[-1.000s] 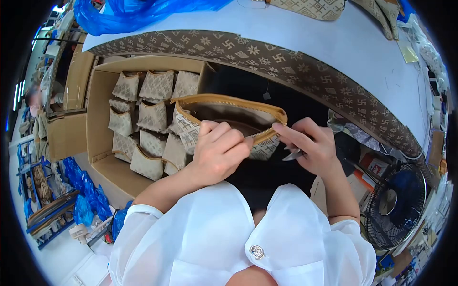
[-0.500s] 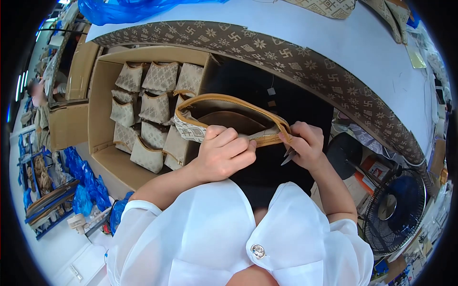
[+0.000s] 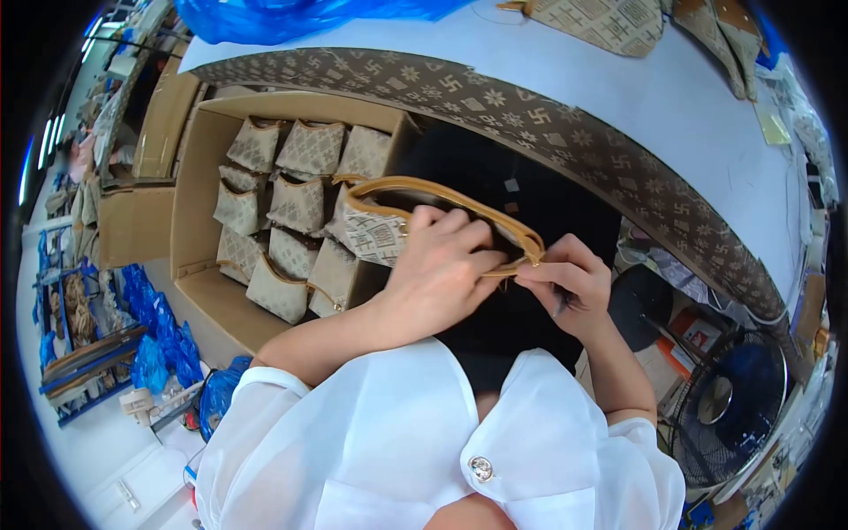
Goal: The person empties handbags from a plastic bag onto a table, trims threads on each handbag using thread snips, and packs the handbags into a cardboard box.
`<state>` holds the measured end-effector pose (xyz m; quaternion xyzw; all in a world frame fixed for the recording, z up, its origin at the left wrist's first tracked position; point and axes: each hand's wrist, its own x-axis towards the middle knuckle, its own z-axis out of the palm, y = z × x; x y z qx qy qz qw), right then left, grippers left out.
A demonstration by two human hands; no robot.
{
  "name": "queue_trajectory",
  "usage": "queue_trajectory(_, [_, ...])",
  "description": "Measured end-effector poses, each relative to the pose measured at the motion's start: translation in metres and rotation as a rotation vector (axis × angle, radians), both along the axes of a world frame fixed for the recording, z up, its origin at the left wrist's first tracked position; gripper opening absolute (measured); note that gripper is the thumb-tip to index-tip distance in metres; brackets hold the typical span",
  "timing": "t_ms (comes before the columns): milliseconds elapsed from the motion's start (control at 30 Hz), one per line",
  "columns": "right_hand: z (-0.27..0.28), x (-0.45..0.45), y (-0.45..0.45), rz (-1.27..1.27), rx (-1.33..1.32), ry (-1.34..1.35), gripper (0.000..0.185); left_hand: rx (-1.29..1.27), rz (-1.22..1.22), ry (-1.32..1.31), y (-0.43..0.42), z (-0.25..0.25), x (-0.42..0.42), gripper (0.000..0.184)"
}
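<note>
A zippered pouch (image 3: 375, 237) in beige patterned fabric with tan trim is held in front of me, its mouth open and facing up. My left hand (image 3: 442, 269) grips its near rim, the fingers bent over the edge into the opening and the thumb outside. At the pouch's right end, my right hand (image 3: 570, 283) pinches the trim corner by the end of the zipper. A small grey metal tool (image 3: 559, 305) shows partly under the right fingers; its kind is hidden.
An open cardboard box (image 3: 196, 190) at left holds several similar pouches (image 3: 307, 148). A white-topped table (image 3: 565, 84) with patterned edging curves across the front, with fabric pieces (image 3: 609, 25) and blue plastic (image 3: 309, 19) on it. A black fan (image 3: 729, 402) stands at lower right.
My left hand has shifted right and its fingers have gone over the rim into the pouch's mouth. The right hand stays at the corner; the metal tool's tips have turned mostly out of sight.
</note>
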<state>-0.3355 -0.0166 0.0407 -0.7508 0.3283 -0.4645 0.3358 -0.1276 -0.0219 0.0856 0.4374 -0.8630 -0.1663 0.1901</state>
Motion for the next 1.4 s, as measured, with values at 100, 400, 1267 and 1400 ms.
queue_trajectory(100, [0.008, 0.003, -0.001, -0.031, -0.017, 0.0, 0.021, 0.117, 0.009, 0.09, -0.002, -0.006, -0.006, 0.014])
queue_trajectory(400, [0.0, 0.005, -0.01, -0.071, -0.063, -0.077, 0.019, 0.406, 0.041, 0.382, -0.018, -0.02, -0.01, 0.016])
queue_trajectory(1267, [0.001, -0.008, -0.003, -0.059, 0.33, -0.26, 0.022, 0.017, 0.159, 0.643, -0.014, -0.037, -0.038, 0.045])
queue_trajectory(1400, [0.004, -0.012, -0.002, -0.034, 0.335, -0.246, 0.026, 0.024, 0.115, 0.6, -0.01, -0.032, -0.031, 0.044])
